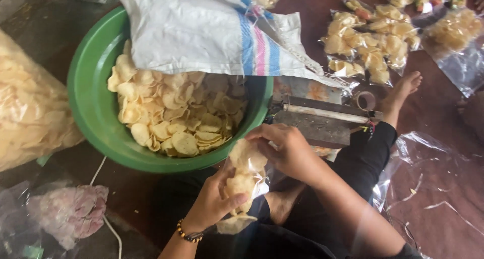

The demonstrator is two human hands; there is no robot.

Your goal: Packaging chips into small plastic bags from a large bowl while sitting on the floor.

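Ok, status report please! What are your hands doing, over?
Left hand and right hand both grip small clear bag of crackers. Green basin of crackers ahead. Nothing blocking.

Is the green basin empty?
No, the green basin holds a pile of pale yellow crackers, partly covered by a white sack.

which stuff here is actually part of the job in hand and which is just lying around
In use:
left hand and right hand, both holding the small clear bag of crackers
green basin of crackers
filled packets

Lying about:
white woven sack
metal sealer bar
tape roll
pink bundle
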